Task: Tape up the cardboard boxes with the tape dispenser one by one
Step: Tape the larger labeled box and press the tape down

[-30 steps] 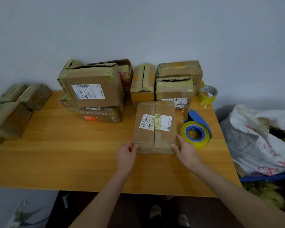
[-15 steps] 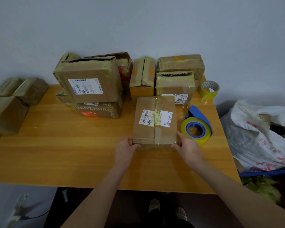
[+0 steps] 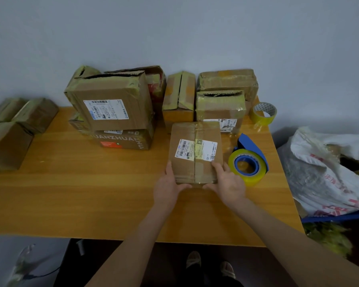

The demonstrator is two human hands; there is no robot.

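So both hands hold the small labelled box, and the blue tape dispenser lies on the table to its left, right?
No. The head view shows the blue tape dispenser on the table to the right of the small labelled box, not its left. The left hand and right hand do hold it.

A wooden table [image 3: 91, 193] stands against a pale grey wall [image 3: 174, 27]. A bulging white plastic sack [image 3: 319, 183] sits just beside its right edge.
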